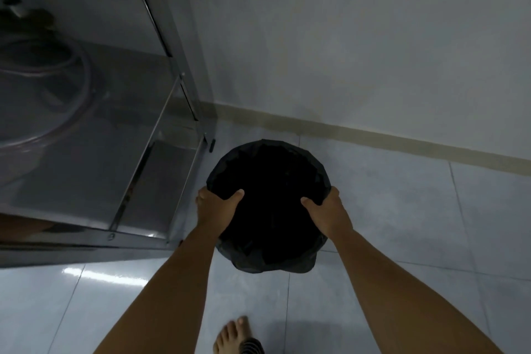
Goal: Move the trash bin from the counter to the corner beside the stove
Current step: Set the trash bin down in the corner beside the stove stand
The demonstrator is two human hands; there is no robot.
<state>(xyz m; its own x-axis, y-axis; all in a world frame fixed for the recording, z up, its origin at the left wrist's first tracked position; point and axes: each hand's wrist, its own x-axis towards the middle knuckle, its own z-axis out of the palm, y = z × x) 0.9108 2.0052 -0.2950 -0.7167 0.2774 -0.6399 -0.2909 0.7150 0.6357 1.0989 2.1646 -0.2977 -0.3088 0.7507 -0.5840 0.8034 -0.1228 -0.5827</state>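
Gripping trash bin [268, 201] | tiled floor [402, 224] | steel stand [161, 152] beside

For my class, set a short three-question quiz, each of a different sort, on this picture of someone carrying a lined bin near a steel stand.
1. True or false: only one hand holds the trash bin.
2. Multiple choice: the steel stand lies to which side of the bin? A. the person's left B. the person's right C. behind the person
3. Short answer: what colour is the liner in the bin?

Key
1. False: the left hand and the right hand both grip the rim, thumbs inside.
2. A
3. Black
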